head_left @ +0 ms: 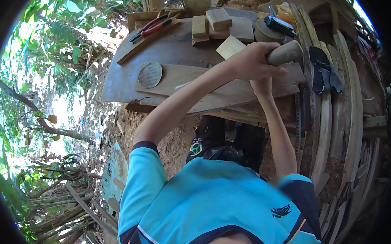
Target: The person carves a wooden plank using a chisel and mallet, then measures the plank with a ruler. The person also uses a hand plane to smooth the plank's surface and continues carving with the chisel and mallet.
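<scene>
My left hand [258,59] is closed around one end of a thick, rounded piece of wood [287,53], whose other end juts out to the right. My right hand [262,86] lies just below and partly under the left one, its fingers hidden, so what it may hold cannot be made out. Both are over the right part of a flat wooden board [229,91] on the worktable [121,83]. A pale wooden block [230,47] sits just beyond my left wrist. On the board's left end rests a round wooden disc [150,75] with markings.
Red-handled pliers [156,28] lie on a wooden strip [137,44] at the far left. Wooden blocks [218,19] are stacked at the back. A dark, flat piece [325,70] hangs over long wooden poles [352,103] on the right. A toothed blade [298,118] hangs nearby.
</scene>
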Tool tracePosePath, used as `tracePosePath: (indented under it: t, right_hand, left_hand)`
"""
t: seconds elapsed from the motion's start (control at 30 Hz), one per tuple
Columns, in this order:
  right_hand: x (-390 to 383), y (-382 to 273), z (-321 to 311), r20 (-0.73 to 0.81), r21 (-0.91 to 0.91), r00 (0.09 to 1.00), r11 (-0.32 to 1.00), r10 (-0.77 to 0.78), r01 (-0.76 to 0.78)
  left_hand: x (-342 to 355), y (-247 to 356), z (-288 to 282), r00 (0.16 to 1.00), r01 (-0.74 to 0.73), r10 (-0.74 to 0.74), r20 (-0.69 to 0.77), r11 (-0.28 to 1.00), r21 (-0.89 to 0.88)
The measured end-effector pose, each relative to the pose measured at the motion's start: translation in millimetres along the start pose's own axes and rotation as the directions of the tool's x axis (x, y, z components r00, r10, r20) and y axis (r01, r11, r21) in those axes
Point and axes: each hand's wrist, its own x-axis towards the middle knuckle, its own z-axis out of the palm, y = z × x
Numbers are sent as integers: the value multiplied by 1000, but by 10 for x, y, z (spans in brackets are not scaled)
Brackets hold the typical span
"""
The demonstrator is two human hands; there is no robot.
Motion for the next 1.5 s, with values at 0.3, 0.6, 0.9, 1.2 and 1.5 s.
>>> tracePosePath:
  t: [0.3, 0.6, 0.9, 1.2, 1.5]
  right_hand:
    - [79, 26, 9, 37, 247, 996, 967, -83, 71]
    - [173, -315, -72, 67, 70, 977, 976, 201, -206]
    - [190, -295, -61, 35, 19, 989, 989, 145, -146]
    - [209, -302, -50, 33, 17, 983, 983, 181, -182]
    - [211, -287, -49, 31, 41, 979, 979, 201, -202]
  left_hand:
    - [-47, 44, -35, 955, -22, -124, 268, 875, 484]
    - [-605, 383, -559, 795, -69, -101, -598, 965, -254]
    - [-976, 209, -643, 528, -404, -204, -824, 793, -455]
    - [-1006, 96, -650, 581, -283, -215, -785, 851, -443]
    - [-1004, 41, -601, 554, -371, -169, -816, 827, -423]
